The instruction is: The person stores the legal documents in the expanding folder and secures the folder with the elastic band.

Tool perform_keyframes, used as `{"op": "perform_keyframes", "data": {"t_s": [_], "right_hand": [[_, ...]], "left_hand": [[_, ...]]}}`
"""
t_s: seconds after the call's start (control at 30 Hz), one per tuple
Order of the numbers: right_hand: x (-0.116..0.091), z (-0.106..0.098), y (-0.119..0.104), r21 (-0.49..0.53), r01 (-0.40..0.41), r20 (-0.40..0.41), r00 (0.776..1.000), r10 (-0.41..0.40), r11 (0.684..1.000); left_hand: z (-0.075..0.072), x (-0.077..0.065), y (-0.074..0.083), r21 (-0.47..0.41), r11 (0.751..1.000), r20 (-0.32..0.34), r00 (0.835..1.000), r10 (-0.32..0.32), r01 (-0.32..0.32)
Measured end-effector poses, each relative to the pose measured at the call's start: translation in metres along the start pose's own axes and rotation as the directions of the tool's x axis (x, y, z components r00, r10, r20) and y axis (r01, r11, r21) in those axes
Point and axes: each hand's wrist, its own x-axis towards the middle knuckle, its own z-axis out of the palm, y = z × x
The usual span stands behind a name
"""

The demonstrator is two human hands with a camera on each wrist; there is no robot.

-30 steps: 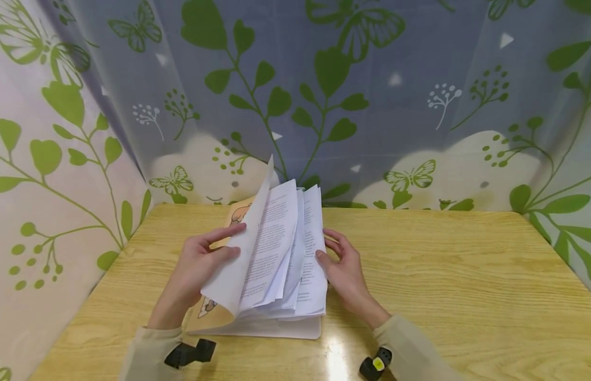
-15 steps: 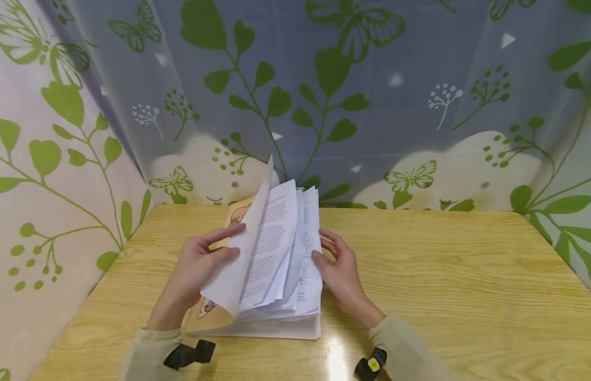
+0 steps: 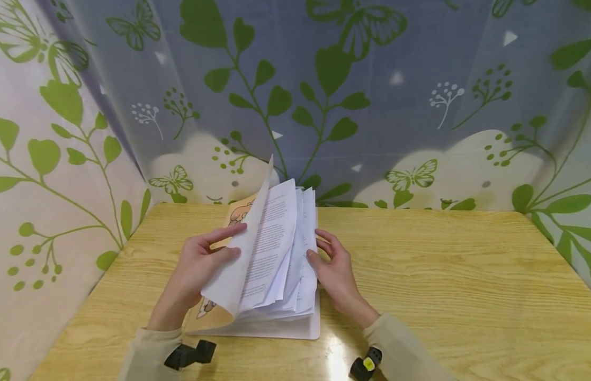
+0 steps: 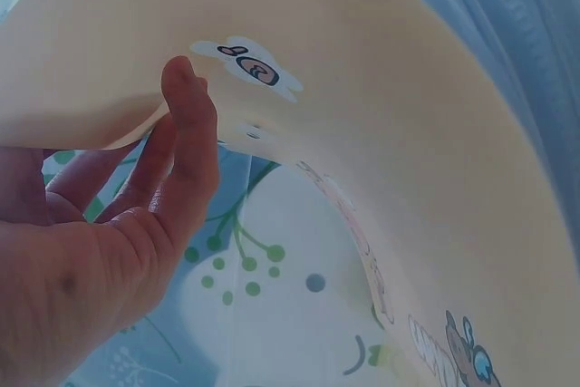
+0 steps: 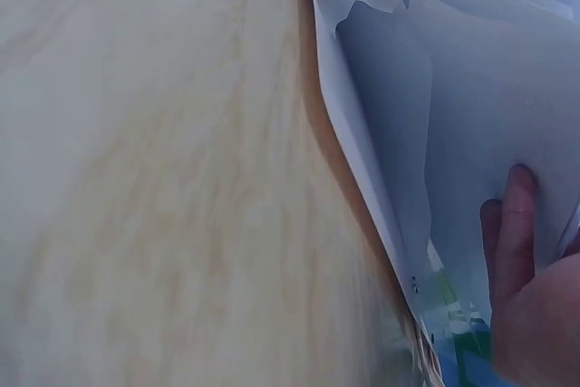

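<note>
In the head view, a folder (image 3: 305, 328) with a tan cartoon-printed cover (image 4: 399, 97) lies on the table, its cover bent up and over to the left, white inside showing. My left hand (image 3: 200, 264) pinches the bent cover; the left wrist view shows a finger against the tan side. Inside stands a stack of printed paper sheets (image 3: 271, 238), fanned and uneven at the edges. My right hand (image 3: 337, 270) holds the stack's right edge, thumb on the front and fingers behind. The right wrist view shows fingertips against the white paper.
The wooden table (image 3: 443, 275) extends to both sides of the folder. A patterned curtain (image 3: 295, 95) with green leaves and butterflies hangs behind and along the sides. Both sleeves carry black wrist straps (image 3: 367, 365).
My right hand has moved slightly left, shifting the right-hand sheets inward over the folder. More of the folder's right edge shows. My left hand and the bent cover have stayed put.
</note>
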Motion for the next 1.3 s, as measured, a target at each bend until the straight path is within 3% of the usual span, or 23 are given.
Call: {"op": "perform_keyframes", "data": {"t_s": [0.4, 1.3], "right_hand": [[0.0, 0.0015, 0.0007, 0.026, -0.034, 0.026, 0.999, 0.034, 0.999], [0.0024, 0.0101, 0.003, 0.1, -0.122, 0.032, 0.992, 0.12, 0.987]], "left_hand": [[0.0035, 0.0011, -0.0026, -0.03, 0.999, 0.013, 1.0, -0.027, 0.027], [0.0086, 0.001, -0.0021, 0.005, 1.0, 0.027, 1.0, 0.004, -0.004]]}}
